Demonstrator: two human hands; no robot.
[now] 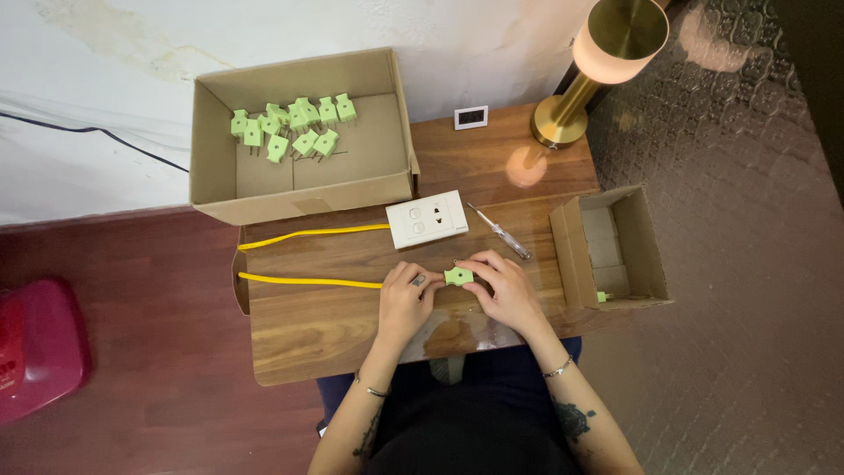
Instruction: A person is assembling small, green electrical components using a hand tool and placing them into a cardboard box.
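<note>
near the centre of the frame we hold a small green plug (458, 276) between both hands, just above the wooden table (299, 339). our left hand (406, 299) pinches its left end with the fingertips, and a yellow cable (308, 281) runs out from under that hand toward the left edge of the table. our right hand (505, 288) is curled over the plug's right side, fingers closed on it. whether the cable is already inside the plug, we cannot tell; our fingers cover that spot.

just above our hands lies a white socket plate (427, 219), with a second length of yellow cable reaching it from the left. a small screwdriver (498, 231) lies to the right of the plate, apart from both hands. in the upper left of the frame a large cardboard box (220, 132) holds a cluster of green plugs (292, 123). at the right a smaller cardboard box (646, 255) sits at the table's edge, with one green piece visible in its lower corner. a brass lamp (607, 53) glows at the upper right.

what could go wrong, as we judge it: the plug is small and held only by fingertips, so a slip could drop it to the floor. a tug on the cable could drag the socket plate, and the screwdriver could roll off if nudged.
</note>
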